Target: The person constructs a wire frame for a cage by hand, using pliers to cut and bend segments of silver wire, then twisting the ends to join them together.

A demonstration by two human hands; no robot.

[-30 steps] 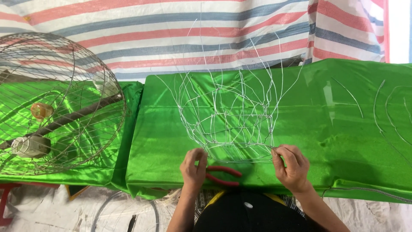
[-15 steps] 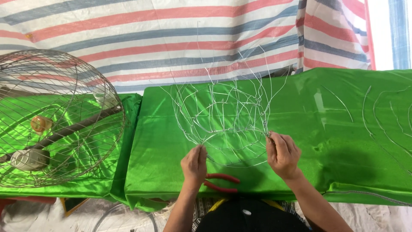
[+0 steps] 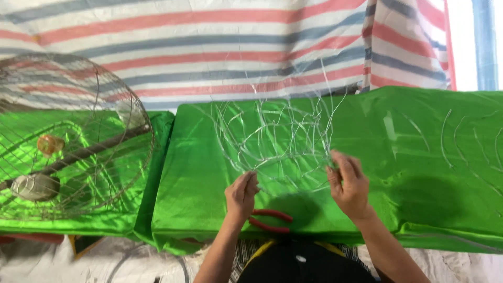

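On the green-draped worktop (image 3: 419, 209), seen from the head camera, a loose basket-shaped wire frame (image 3: 277, 141) stands with its free ends pointing up toward the striped tarpaulin (image 3: 236, 52) behind. Both hands hold it at its near rim, one on each side, which keeps the springy, half-woven shape steady and level. The left hand (image 3: 241, 196) pinches a strand at the lower left edge between thumb and fingertips; the right hand (image 3: 350, 186) has its fingers curled around strands at the lower right edge. Neither hand is empty or slack.

Red-handled pliers (image 3: 270, 220) lie flat on the cloth just in front of the person's body, between the two forearms and close to the left wrist, set down within easy reach while both hands are on the wire. Cut, curved wire pieces (image 3: 450, 136) lie spread on the cloth well to the right, apart from the frame. On the neighbouring green-covered surface to the left sits a finished round wire cage (image 3: 78, 141).
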